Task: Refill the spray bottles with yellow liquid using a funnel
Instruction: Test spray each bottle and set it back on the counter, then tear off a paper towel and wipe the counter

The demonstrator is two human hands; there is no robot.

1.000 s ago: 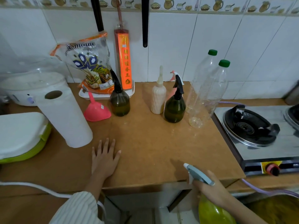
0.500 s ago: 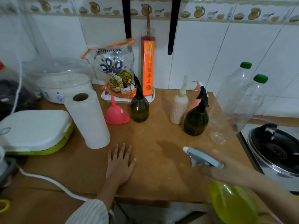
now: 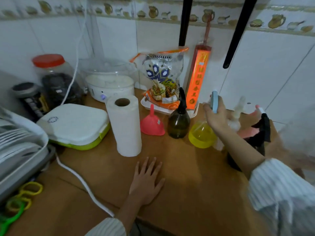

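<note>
The yellow spray bottle, earlier low at the bench edge, now hangs above it beside the dark spray bottle, its neck gripped by the right hand, while the left hand stays spread flat.

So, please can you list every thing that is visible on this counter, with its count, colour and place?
yellow spray bottle: 1, yellow with pale blue head, held at counter's rear right
dark spray bottles: 2, olive with black heads, one beside funnel, one partly hidden behind right arm
funnel: 1, pink, upside down, left of olive bottle
paper towel roll: 1, white, upright, centre
lunch box: 1, white lid, green base, left
snack bag: 1, printed, against wall
incense pack: 1, orange-red, leaning on wall
jar: 1, red lid, rear left
cooker: 1, white, rear
cable: 1, white, across counter
left hand: flat on counter
right hand: grip on yellow bottle's neck
</note>
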